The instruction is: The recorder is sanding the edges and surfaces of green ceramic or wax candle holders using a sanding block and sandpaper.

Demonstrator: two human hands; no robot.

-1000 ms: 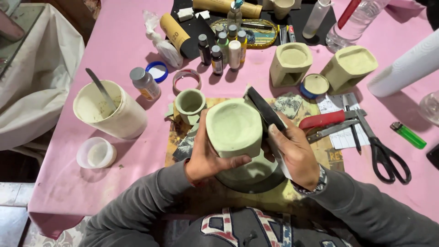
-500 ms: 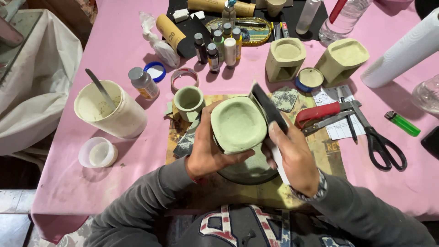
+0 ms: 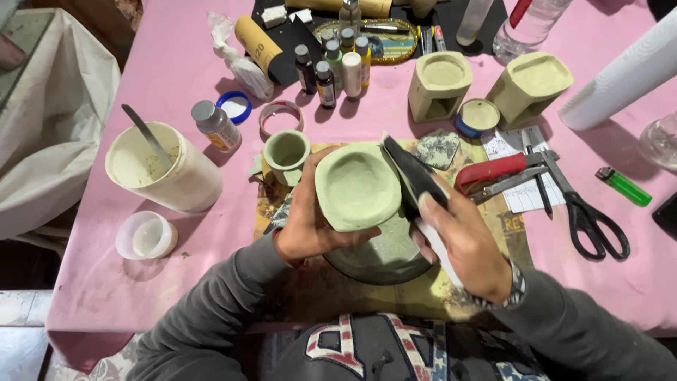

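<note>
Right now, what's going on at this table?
A person holds a pale green clay piece with a dished top in the left hand and presses a dark flat tool with a white handle, held in the right hand, against its side. Under it sits a round grey dish. A small green cup, red-handled pliers and black scissors lie on the pink table.
</note>
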